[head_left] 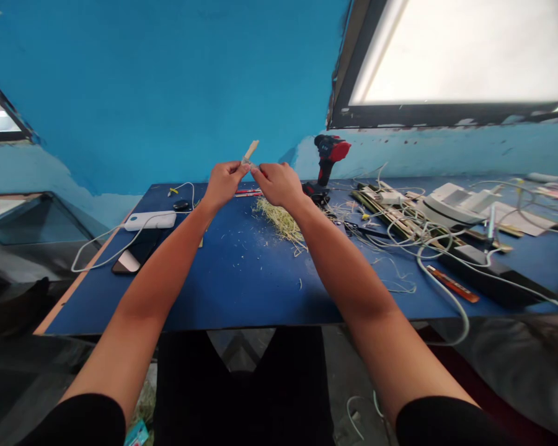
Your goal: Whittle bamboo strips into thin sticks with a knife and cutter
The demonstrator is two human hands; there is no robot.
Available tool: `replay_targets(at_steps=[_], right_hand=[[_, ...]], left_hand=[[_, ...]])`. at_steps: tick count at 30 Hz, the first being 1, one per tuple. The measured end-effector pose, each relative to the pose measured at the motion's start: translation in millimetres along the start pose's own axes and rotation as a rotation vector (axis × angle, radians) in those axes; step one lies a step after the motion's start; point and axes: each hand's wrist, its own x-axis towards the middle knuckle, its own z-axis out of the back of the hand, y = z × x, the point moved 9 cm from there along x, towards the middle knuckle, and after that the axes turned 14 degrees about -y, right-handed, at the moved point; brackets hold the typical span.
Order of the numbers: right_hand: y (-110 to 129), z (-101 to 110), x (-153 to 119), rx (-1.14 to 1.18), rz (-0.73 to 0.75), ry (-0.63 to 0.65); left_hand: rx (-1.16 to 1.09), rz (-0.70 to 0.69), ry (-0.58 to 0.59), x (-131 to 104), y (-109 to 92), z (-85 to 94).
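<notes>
Both of my arms reach forward over the blue table, and the hands meet near its far edge. A short pale strip, wood or bamboo by its look [252, 148], sticks up at a slant from the fingertips. My left hand [224, 181] is closed in a pinch around the strip's lower part. Against it, my right hand [279, 184] is closed too, its thumb and fingers at a small greyish piece [248, 162] whose kind I cannot make out. Just below the right hand lies a heap of thin pale shavings [281, 221].
A red-and-black cordless drill [328, 158] stands behind my right hand. Tangled white cables [423, 229], bamboo strips [376, 204] and a white device [456, 204] crowd the right side. At left lie a phone [132, 257] and a white power strip [150, 220].
</notes>
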Motion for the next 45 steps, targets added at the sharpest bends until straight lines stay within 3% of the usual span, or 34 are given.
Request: replay_targets(at_steps=[4, 10, 16, 30, 37, 45], right_hand=[[-1.2, 3.8, 0.9, -0.001, -0.007, -0.019], [0.2, 5.8, 0.6, 0.022, 0.002, -0.009], [2.7, 2.6, -1.9, 0.018, -0.001, 0.024], [1.5, 9.3, -1.6, -0.024, -0.017, 0.011], [-0.7, 9.0, -0.8, -0.027, -0.017, 0.005], [-0.5, 7.1, -1.8, -0.025, -0.014, 0.008]], left_hand=[[0.041, 0.022, -0.023, -0.1, 2.1, 3.0], [0.05, -0.051, -0.04, -1.5, -7.5, 5.9], [-0.033, 0.021, 0.002, -1.9, -2.7, -0.2], [0.093, -0.006, -0.049, -2.5, -5.9, 6.5], [0.1, 0.065, -0.039, -1.7, 4.7, 5.0], [0.159, 0.02, -0.047, -1.0, 4.7, 7.8]])
